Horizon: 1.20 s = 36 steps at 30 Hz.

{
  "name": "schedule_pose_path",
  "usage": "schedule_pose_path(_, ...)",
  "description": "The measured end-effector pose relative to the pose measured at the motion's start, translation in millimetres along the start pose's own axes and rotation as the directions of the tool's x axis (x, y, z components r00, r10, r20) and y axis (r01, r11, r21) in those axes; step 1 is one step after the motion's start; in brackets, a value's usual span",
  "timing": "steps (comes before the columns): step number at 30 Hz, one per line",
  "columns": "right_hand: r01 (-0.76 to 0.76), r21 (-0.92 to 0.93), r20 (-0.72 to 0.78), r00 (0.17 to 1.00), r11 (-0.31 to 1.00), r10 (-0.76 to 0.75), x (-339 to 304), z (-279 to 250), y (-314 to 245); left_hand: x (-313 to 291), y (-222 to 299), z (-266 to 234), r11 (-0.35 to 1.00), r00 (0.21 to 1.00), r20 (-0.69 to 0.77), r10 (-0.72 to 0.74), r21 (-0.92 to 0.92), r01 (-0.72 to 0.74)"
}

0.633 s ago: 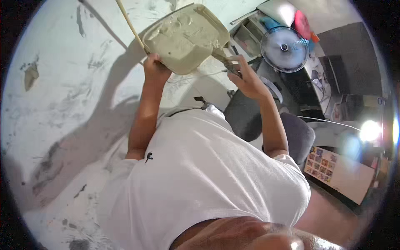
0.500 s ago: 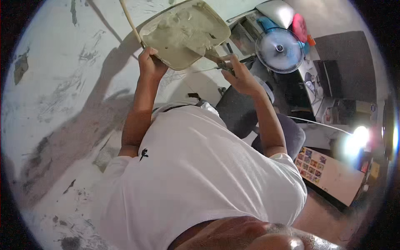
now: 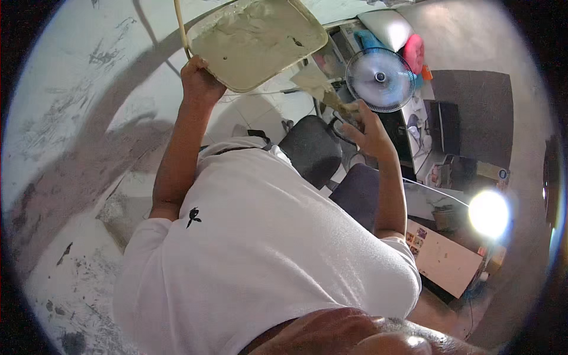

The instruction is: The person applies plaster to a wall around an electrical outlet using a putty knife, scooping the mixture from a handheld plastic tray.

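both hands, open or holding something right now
Left hand: closed, gripping the beige tray by its edge.
Right hand: closed, holding the flat-bladed scraper.

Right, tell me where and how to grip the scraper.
Probably best by the narrow handle of the scraper, coming from the picture's lower right, as the right hand does: the broad, paste-smeared blade points up and left, leaving the handle toward that hand.

Scraper [image 3: 329,98] near paste-coated tray [image 3: 248,83]
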State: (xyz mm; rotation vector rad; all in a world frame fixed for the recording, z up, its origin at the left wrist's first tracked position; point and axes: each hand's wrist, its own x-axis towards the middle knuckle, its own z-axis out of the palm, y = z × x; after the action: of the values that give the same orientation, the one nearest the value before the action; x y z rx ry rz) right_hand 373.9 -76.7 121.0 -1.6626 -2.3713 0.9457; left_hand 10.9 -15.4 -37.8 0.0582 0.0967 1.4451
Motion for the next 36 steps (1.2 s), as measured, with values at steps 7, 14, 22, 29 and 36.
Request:
schedule_pose_path(7,-0.069,0.635,-0.058,0.989,0.769,0.137,9.9,-28.9,-2.7,-9.6,-9.1,12.9,0.992,0.980,-0.187,0.074,0.116,-0.053)
schedule_pose_path(14,-0.042,0.496,-0.035,0.997,0.868,0.069,59.5,-56.6,-1.0,-21.4,-20.1,24.3,0.982,0.957,-0.279,0.083,0.186,-0.031)
schedule_pose_path(22,-0.079,0.316,0.025,0.997,0.945,0.074,107.7,-85.8,-11.0,-28.1,-26.3,12.7,0.950,0.952,-0.261,0.158,0.302,-0.075)
schedule_pose_path(29,-0.198,0.544,0.083,0.980,0.815,0.182,129.5,-52.4,8.5,-23.1,-27.4,4.0,0.964,0.984,-0.115,0.135,0.244,-0.104)
schedule_pose_path(36,-0.136,0.836,0.052,0.984,0.532,0.169,150.1,-1.5,3.8,-19.9,-24.4,14.8,0.962,0.994,-0.070,0.080,0.268,-0.058)
